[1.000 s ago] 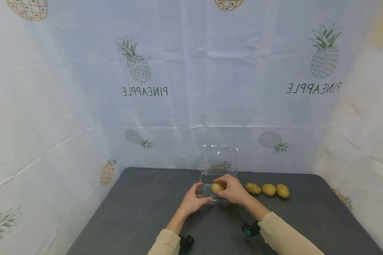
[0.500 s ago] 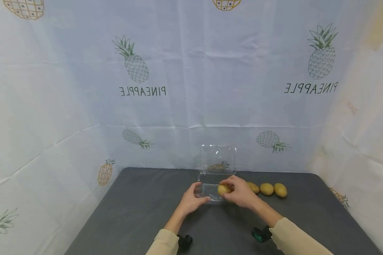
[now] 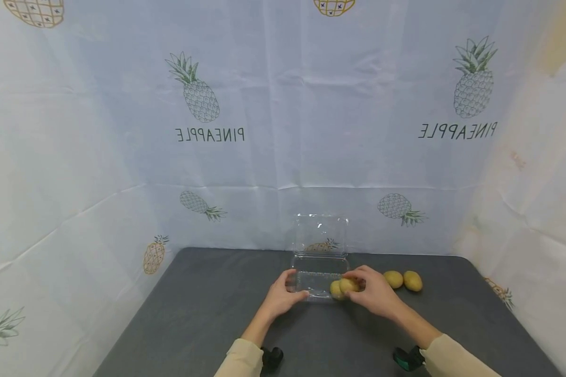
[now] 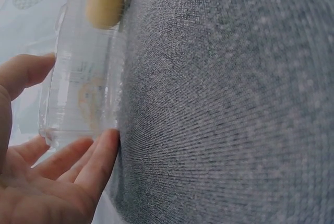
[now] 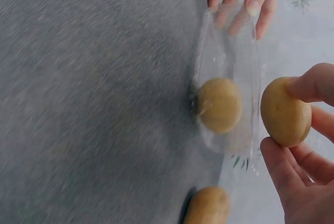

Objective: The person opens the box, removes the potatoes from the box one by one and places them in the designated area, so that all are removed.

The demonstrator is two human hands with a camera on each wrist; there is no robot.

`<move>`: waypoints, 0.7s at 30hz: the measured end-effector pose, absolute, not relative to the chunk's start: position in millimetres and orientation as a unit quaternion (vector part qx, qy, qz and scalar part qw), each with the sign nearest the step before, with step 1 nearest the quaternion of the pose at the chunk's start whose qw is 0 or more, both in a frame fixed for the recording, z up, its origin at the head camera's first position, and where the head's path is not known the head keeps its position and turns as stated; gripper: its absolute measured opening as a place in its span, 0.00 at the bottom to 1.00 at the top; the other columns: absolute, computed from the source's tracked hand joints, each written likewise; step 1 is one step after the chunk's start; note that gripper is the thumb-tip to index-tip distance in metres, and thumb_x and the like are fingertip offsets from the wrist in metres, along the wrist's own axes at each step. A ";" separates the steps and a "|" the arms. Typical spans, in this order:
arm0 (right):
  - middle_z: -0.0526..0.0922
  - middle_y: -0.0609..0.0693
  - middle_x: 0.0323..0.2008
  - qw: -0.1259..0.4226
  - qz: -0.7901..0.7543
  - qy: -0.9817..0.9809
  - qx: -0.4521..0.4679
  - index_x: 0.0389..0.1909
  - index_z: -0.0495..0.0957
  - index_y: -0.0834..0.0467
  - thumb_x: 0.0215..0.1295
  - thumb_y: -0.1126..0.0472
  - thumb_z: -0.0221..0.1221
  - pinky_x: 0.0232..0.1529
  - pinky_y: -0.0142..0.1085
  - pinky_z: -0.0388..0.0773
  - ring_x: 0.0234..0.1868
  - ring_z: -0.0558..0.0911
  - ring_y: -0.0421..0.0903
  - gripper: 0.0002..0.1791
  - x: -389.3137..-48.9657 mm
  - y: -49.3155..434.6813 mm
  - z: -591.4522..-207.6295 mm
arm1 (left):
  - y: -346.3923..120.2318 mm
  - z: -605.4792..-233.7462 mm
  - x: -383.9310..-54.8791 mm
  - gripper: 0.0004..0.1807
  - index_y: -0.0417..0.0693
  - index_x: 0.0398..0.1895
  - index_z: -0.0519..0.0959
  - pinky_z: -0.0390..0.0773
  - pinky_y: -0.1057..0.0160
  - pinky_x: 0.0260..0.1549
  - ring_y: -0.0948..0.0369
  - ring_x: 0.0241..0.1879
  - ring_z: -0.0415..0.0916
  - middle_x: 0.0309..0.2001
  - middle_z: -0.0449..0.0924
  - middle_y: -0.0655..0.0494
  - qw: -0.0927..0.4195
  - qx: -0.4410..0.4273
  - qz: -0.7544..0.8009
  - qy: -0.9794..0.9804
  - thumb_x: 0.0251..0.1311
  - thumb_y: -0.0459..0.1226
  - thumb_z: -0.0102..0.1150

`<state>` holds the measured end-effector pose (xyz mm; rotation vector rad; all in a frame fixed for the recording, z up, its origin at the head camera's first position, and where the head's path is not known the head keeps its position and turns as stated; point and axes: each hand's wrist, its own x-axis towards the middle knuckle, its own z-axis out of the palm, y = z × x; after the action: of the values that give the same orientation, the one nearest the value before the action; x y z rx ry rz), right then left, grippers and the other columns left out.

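A clear plastic clamshell container [image 3: 313, 287] stands on the table with its lid [image 3: 320, 228] raised at the back. My left hand [image 3: 279, 296] grips its left end; in the left wrist view the thumb [image 4: 34, 71] is at the rim and the fingers [image 4: 96, 169] lie against the end wall. One potato [image 5: 220, 105] rests inside the container, toward its right end. My right hand [image 3: 372, 290] pinches another potato [image 5: 285, 112] between thumb and fingertips, just above the right rim. In the head view this held potato partly covers the one inside.
Two potatoes [image 3: 393, 279] [image 3: 412, 281] lie on the dark grey table [image 3: 226, 309] right of the container. Closer to it, a further potato [image 5: 209, 208] shows in the right wrist view, hidden by my hand in the head view. A pineapple-print curtain [image 3: 264, 157] rises behind.
My right hand has moved rightward with its potato, from over the container's middle to its right rim. The potato inside now shows. My left hand stays at the left end.
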<state>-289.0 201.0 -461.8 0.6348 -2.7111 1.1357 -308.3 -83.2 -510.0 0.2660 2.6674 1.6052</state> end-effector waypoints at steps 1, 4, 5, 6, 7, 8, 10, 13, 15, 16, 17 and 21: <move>0.79 0.47 0.46 0.064 0.379 -0.901 0.202 0.53 0.84 0.59 0.60 0.62 0.71 0.47 0.45 0.82 0.44 0.78 0.44 0.20 -288.6 203.5 -462.2 | -83.3 -509.8 -308.1 0.41 0.44 0.72 0.68 0.80 0.41 0.49 0.41 0.56 0.77 0.63 0.74 0.37 0.008 0.085 0.513 0.854 0.57 0.44 0.74; 0.79 0.49 0.48 0.056 0.386 -0.902 0.186 0.55 0.83 0.59 0.62 0.60 0.71 0.47 0.45 0.81 0.45 0.77 0.45 0.20 -287.5 211.5 -463.4 | -83.4 -509.5 -307.6 0.41 0.44 0.71 0.68 0.80 0.41 0.49 0.41 0.57 0.77 0.63 0.73 0.37 0.008 0.084 0.512 0.855 0.57 0.44 0.74; 0.79 0.50 0.49 0.055 0.390 -0.901 0.183 0.55 0.83 0.60 0.62 0.60 0.71 0.47 0.45 0.81 0.45 0.77 0.45 0.20 -287.2 214.0 -463.7 | -83.4 -509.3 -307.4 0.40 0.44 0.71 0.68 0.80 0.41 0.49 0.41 0.57 0.77 0.63 0.73 0.37 0.008 0.084 0.513 0.855 0.57 0.44 0.74; 0.79 0.51 0.49 0.056 0.392 -0.901 0.179 0.55 0.83 0.60 0.62 0.60 0.71 0.47 0.46 0.81 0.46 0.78 0.46 0.21 -286.6 216.1 -463.7 | -83.3 -509.2 -307.3 0.41 0.44 0.72 0.68 0.80 0.41 0.49 0.41 0.57 0.77 0.63 0.73 0.37 0.008 0.084 0.513 0.854 0.57 0.44 0.74; 0.79 0.51 0.50 0.058 0.393 -0.901 0.175 0.55 0.83 0.60 0.62 0.60 0.71 0.47 0.45 0.82 0.46 0.78 0.46 0.21 -286.4 218.3 -464.2 | -83.3 -509.1 -307.1 0.41 0.44 0.72 0.68 0.80 0.41 0.49 0.41 0.57 0.77 0.63 0.73 0.37 0.008 0.083 0.513 0.854 0.57 0.44 0.74; 0.79 0.52 0.50 0.059 0.394 -0.901 0.174 0.55 0.83 0.60 0.62 0.59 0.71 0.46 0.45 0.82 0.46 0.78 0.46 0.21 -286.0 220.6 -464.6 | -83.3 -509.0 -307.0 0.41 0.44 0.72 0.68 0.80 0.41 0.49 0.41 0.57 0.77 0.63 0.74 0.37 0.007 0.084 0.513 0.854 0.57 0.44 0.74; 0.79 0.52 0.50 0.063 0.390 -0.903 0.170 0.55 0.83 0.60 0.62 0.59 0.71 0.46 0.44 0.82 0.46 0.79 0.46 0.21 -285.7 224.9 -465.8 | -83.2 -509.0 -306.8 0.41 0.44 0.72 0.68 0.80 0.41 0.49 0.41 0.57 0.77 0.63 0.73 0.37 0.007 0.084 0.514 0.854 0.57 0.44 0.74; 0.79 0.52 0.49 0.066 0.388 -0.905 0.164 0.56 0.83 0.60 0.62 0.59 0.71 0.46 0.43 0.82 0.45 0.78 0.45 0.22 -285.4 231.3 -468.1 | -83.4 -508.9 -306.7 0.41 0.44 0.72 0.67 0.80 0.41 0.50 0.40 0.57 0.76 0.63 0.73 0.37 0.008 0.086 0.514 0.854 0.57 0.45 0.74; 0.79 0.51 0.47 0.067 0.386 -0.906 0.163 0.56 0.83 0.60 0.62 0.58 0.71 0.45 0.41 0.81 0.44 0.78 0.45 0.22 -285.4 235.8 -469.8 | -83.8 -508.9 -306.6 0.41 0.44 0.72 0.67 0.79 0.41 0.50 0.40 0.57 0.76 0.63 0.73 0.37 0.009 0.087 0.514 0.853 0.57 0.45 0.74; 0.79 0.50 0.46 0.068 0.385 -0.906 0.162 0.57 0.83 0.60 0.62 0.58 0.71 0.44 0.41 0.81 0.43 0.78 0.44 0.22 -285.4 237.8 -470.7 | -83.9 -508.8 -306.7 0.42 0.44 0.72 0.67 0.79 0.41 0.50 0.40 0.57 0.76 0.63 0.73 0.37 0.010 0.087 0.514 0.853 0.57 0.45 0.74; 0.80 0.51 0.46 0.070 0.385 -0.906 0.162 0.57 0.83 0.60 0.62 0.58 0.71 0.44 0.42 0.81 0.43 0.78 0.44 0.23 -285.7 239.9 -472.3 | -84.0 -508.7 -306.8 0.42 0.44 0.72 0.67 0.79 0.41 0.50 0.40 0.57 0.76 0.63 0.73 0.37 0.010 0.086 0.514 0.854 0.57 0.46 0.74; 0.80 0.49 0.43 0.079 0.369 -0.913 0.156 0.57 0.83 0.61 0.61 0.59 0.72 0.43 0.40 0.81 0.41 0.78 0.43 0.23 -288.3 246.7 -478.9 | -84.4 -508.8 -307.2 0.42 0.44 0.72 0.67 0.80 0.41 0.50 0.41 0.57 0.76 0.64 0.73 0.37 0.013 0.086 0.514 0.853 0.56 0.46 0.74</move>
<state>-288.3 246.7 -478.9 0.4682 -2.7324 1.1044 -307.2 -84.4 -508.8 0.2679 2.6596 1.6018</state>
